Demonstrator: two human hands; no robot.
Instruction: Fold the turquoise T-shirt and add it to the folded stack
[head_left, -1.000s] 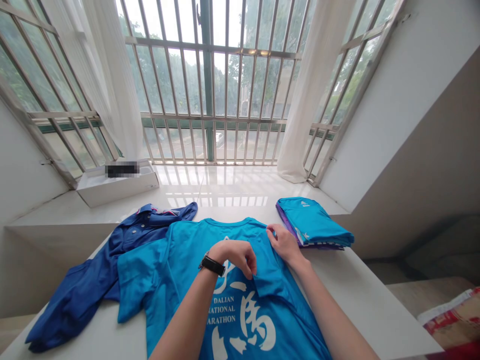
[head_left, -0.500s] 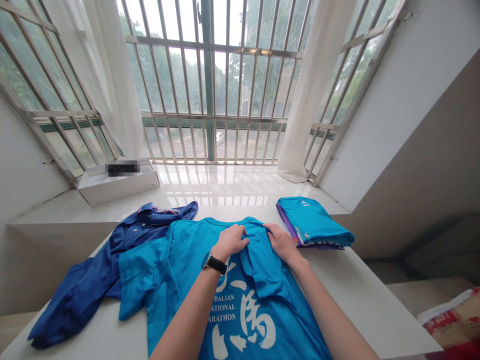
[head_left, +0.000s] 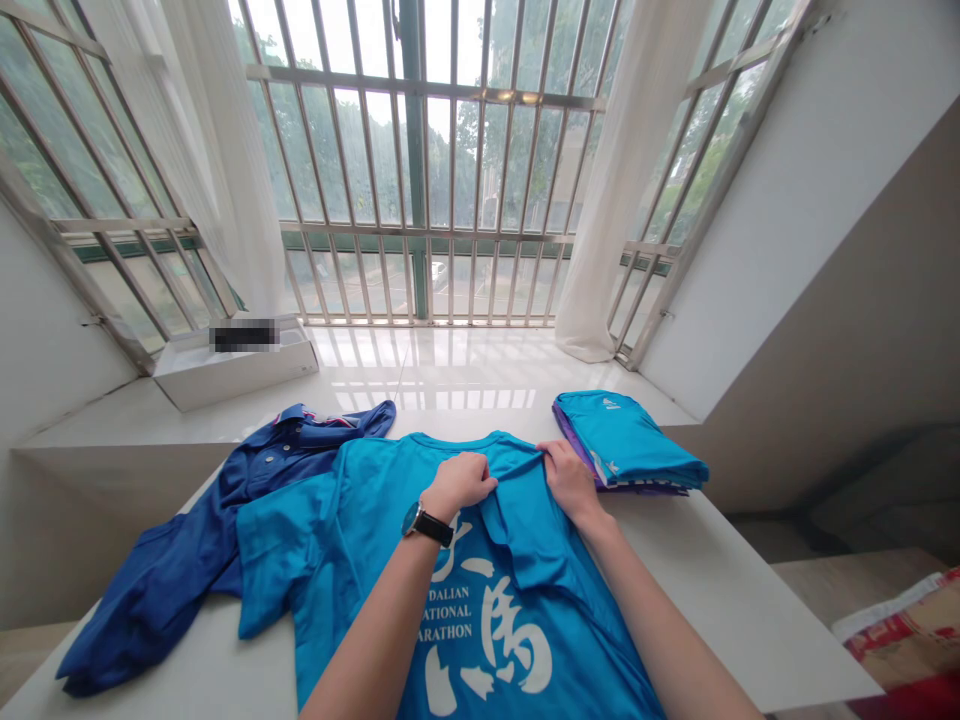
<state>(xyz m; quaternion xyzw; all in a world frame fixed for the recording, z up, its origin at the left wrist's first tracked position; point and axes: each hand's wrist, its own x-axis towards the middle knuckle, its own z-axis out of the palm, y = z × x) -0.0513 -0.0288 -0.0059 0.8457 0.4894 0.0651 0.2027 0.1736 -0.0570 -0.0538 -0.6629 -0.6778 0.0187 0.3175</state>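
Note:
A bright blue T-shirt (head_left: pixel 360 600) with white lettering lies spread on the white table, its neckline away from me. The right sleeve side is folded inward over the printed part. My left hand (head_left: pixel 461 480), with a black-strapped watch on the wrist, is closed on the folded sleeve near the middle of the shirt. At the right shoulder edge my right hand (head_left: pixel 568 478) pinches the fabric between thumb and fingers. A dark blue polo shirt (head_left: pixel 202 530) lies to the left, partly under the T-shirt's left sleeve.
A stack of folded shirts (head_left: pixel 630 440), blue on top and purple below, sits at the right. On the windowsill (head_left: pixel 435 370) at the back left rests an open white box (head_left: pixel 240 372). Barred windows and white curtains (head_left: pixel 592 250) stand behind. A red and tan bag (head_left: pixel 907 630) is at the lower right.
My right hand has pulled the shoulder edge slightly to the right and up, and its fingers have closed on the cloth. The left hand has barely moved.

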